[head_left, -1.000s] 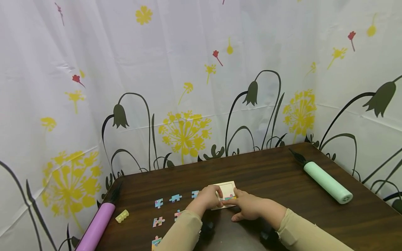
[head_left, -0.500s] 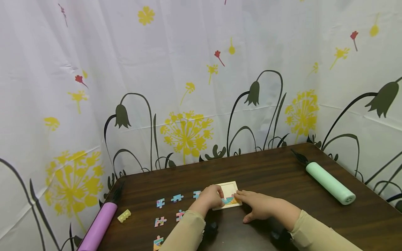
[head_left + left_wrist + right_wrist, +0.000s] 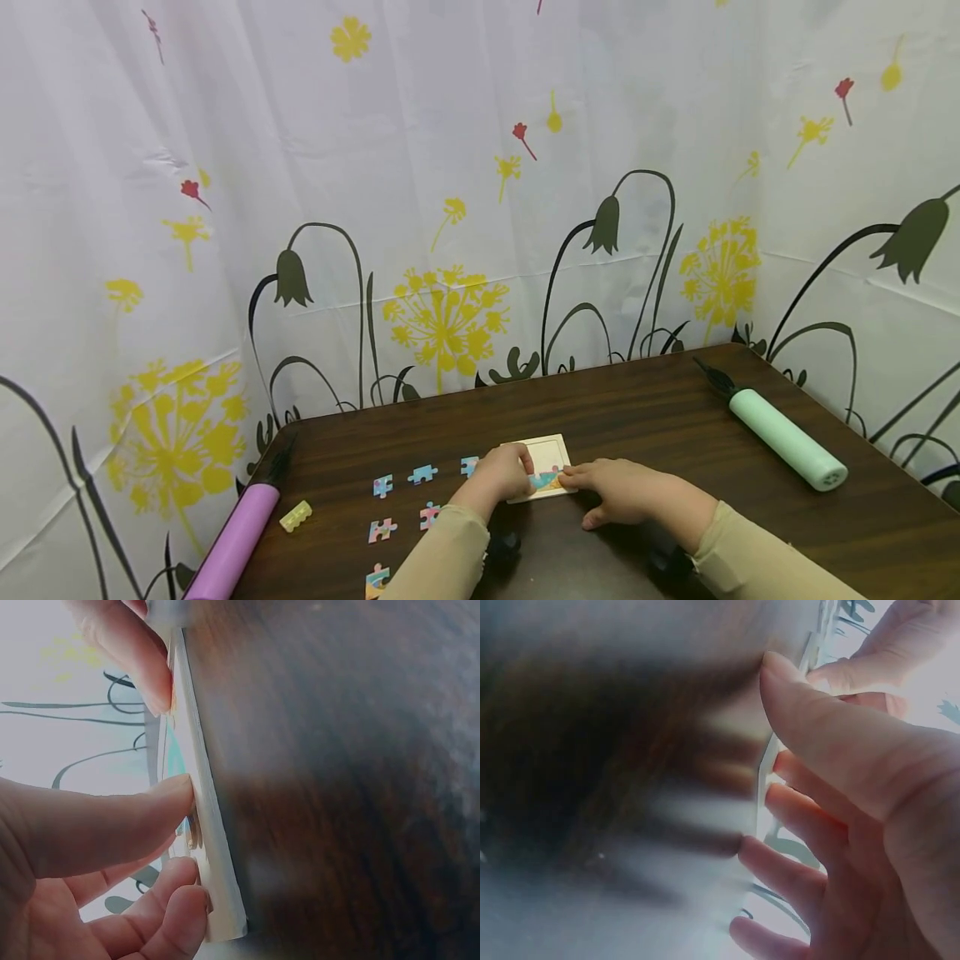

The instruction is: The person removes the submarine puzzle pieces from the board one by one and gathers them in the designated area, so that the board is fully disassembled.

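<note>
A small square wooden puzzle tray [image 3: 551, 447] lies on the table, with blue and orange puzzle pieces [image 3: 546, 480] along its near side. My left hand [image 3: 498, 477] is over the tray's left part. In the left wrist view its thumb and forefinger pinch a puzzle piece [image 3: 193, 831] down at the tray, mostly hidden by the fingers. My right hand [image 3: 622, 492] touches the near right corner of the tray with its forefinger. Its other fingers are extended and spread in the right wrist view.
Several loose puzzle pieces, such as a pink one [image 3: 382, 530] and a blue one [image 3: 423, 474], lie left of the tray. Beyond them are a yellow block [image 3: 296, 516] and a purple pump [image 3: 238, 537]. A mint pump [image 3: 787, 437] lies far right. A patterned curtain [image 3: 450, 125] hangs behind.
My right hand has shifted right, from the tray's middle to its near right corner, uncovering the pieces there. My left hand stays at the tray's left part.
</note>
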`<state>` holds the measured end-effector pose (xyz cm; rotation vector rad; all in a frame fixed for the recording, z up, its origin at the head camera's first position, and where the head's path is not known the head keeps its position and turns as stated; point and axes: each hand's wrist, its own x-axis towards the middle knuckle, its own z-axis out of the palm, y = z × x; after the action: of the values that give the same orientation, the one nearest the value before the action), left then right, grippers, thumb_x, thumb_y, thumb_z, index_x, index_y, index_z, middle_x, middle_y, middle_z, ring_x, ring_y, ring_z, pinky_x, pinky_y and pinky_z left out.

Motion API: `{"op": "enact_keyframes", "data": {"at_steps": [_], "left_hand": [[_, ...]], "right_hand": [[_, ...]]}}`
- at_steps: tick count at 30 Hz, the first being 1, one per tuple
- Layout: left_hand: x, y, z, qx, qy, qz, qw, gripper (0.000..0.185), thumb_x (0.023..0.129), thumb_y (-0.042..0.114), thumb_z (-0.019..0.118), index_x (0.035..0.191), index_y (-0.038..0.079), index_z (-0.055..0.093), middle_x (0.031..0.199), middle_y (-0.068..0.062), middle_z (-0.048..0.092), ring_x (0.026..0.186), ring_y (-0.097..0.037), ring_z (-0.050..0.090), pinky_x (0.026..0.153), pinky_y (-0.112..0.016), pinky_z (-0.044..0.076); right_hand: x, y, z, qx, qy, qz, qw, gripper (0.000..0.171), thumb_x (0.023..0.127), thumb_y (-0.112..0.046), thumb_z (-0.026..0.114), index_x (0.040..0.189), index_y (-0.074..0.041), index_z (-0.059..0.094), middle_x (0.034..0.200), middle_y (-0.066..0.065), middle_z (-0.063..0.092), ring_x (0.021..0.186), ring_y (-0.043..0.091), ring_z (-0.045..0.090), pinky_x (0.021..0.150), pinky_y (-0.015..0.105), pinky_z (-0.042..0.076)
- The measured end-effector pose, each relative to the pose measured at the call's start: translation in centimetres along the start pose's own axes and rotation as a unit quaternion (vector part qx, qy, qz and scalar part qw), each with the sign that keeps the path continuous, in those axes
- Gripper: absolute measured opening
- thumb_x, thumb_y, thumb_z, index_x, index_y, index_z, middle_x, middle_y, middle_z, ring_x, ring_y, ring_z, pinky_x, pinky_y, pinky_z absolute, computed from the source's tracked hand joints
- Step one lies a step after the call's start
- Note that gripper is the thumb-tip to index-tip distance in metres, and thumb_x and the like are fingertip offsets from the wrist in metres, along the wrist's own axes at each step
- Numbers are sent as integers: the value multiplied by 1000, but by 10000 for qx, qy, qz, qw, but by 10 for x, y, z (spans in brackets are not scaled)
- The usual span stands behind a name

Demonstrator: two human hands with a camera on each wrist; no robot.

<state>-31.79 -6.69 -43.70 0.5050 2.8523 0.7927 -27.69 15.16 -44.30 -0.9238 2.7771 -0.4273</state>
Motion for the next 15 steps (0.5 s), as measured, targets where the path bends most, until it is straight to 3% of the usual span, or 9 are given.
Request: {"op": "enact_keyframes", "data": {"at_steps": [5, 10, 15], "left_hand": [[2, -1, 1, -93, 87, -14, 9999, 24, 70, 2, 81, 80, 9, 60, 71, -3, 54, 66, -23, 48, 70, -41, 36], [2, -5, 1, -559, 211, 65, 9982, 20, 71, -3, 76, 76, 8, 60, 64, -2, 53, 57, -18, 47, 57, -33, 37], [-1, -15, -16, -1111, 353, 237, 9929, 13, 77, -5, 72, 76, 4, 62, 65, -2, 53, 57, -16, 47, 51, -29, 39]], "right_hand": [[2, -5, -2, -186, 47, 56, 9998, 65, 84, -35, 78, 142, -16, 56, 147, 3, 49, 132, 36, 44, 100, 55, 39], [4, -9, -2, -315, 74, 247, 9992, 64, 83, -37, 78, 140, -16, 58, 145, 3, 51, 132, 36, 45, 100, 55, 39], [4, -9, -1, -252, 37, 374, 9990, 64, 83, -36, 78, 140, -17, 57, 146, 3, 50, 132, 37, 44, 100, 56, 39]]}}
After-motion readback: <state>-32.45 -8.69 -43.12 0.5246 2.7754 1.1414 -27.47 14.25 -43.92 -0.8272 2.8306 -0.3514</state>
